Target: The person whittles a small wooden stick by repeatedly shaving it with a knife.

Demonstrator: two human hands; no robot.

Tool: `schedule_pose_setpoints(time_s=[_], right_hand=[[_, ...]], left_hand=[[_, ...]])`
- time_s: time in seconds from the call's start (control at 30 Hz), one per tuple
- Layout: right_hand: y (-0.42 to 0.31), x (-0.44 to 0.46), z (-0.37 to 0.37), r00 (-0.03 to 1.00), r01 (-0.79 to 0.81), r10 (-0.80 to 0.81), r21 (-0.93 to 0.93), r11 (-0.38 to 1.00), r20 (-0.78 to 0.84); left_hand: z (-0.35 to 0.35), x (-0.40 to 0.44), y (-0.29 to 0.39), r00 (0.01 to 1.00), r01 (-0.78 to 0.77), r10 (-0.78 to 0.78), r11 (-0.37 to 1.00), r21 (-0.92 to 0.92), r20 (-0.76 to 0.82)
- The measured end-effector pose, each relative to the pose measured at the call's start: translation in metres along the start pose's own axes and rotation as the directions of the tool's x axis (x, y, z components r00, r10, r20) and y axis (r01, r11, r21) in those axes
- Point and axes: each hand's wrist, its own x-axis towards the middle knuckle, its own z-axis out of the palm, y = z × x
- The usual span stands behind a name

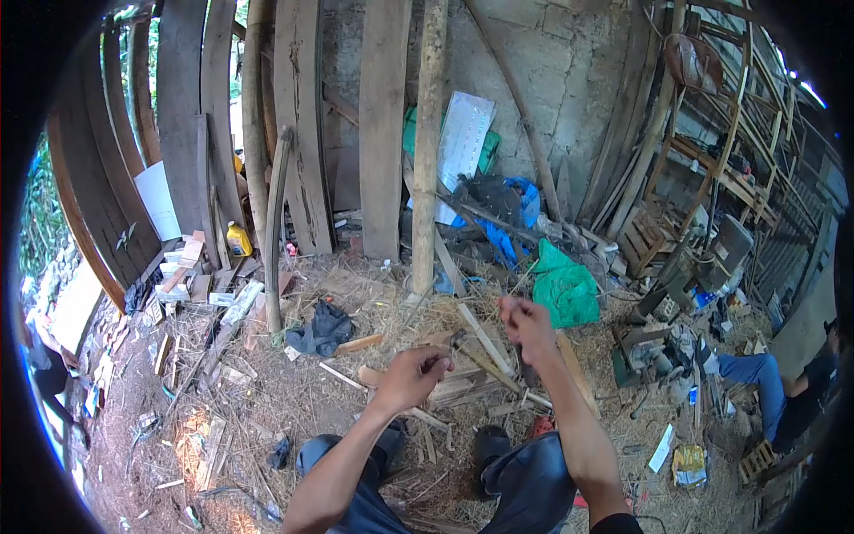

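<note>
My left hand [412, 377] is closed, fingers curled in, held over a heap of wood pieces [467, 384]. A small dark piece [457, 338] shows just past its fingertips; whether the hand touches it I cannot tell. My right hand [527, 327] is raised a little farther out, its fingers bent into a closed grip. A dark narrow shape [530, 374] shows below it, too unclear to name. What either hand holds is hidden. Pale wooden strips [486, 338] lie between and beyond the hands, on straw-covered ground.
A wooden post [429, 160] stands ahead. Near it lie a green sack [567, 287], a black plastic bag [320, 331] and a blue tarp [507, 240]. A yellow bottle [238, 239] stands left. Another person's leg [753, 378] shows at right, near a wooden ladder [738, 98].
</note>
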Motion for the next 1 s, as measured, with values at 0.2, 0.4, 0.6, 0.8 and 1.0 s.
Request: schedule_pose_setpoints(time_s=[0.2, 0.4, 0.6, 0.8, 1.0], right_hand=[[0.0, 0.011, -0.023, 0.998, -0.038, 0.042, 0.092, 0.995, -0.047], [-0.004, -0.004, -0.01, 0.998, -0.012, 0.01, 0.039, 0.999, 0.061], [-0.005, 0.014, -0.047, 0.993, 0.031, -0.016, 0.123, 0.992, -0.117], [0.001, 0.0, -0.026, 0.994, 0.112, -0.112, -0.02, 0.993, -0.008], [0.013, -0.034, 0.032, 0.965, 0.181, -0.132, -0.206, 0.962, 0.228]], left_hand=[[-0.006, -0.001, 0.004, 0.992, 0.039, -0.052, 0.992, 0.12, 0.114], [-0.008, 0.0, 0.004, 0.99, 0.053, -0.069, 0.99, 0.133, 0.12], [-0.024, -0.001, 0.006, 0.951, 0.174, -0.167, 0.985, -0.004, 0.259], [-0.02, -0.004, -0.001, 0.93, 0.158, -0.193, 0.978, 0.134, 0.312], [0.017, 0.005, -0.001, 0.961, 0.241, -0.162, 0.885, -0.399, 0.222]])
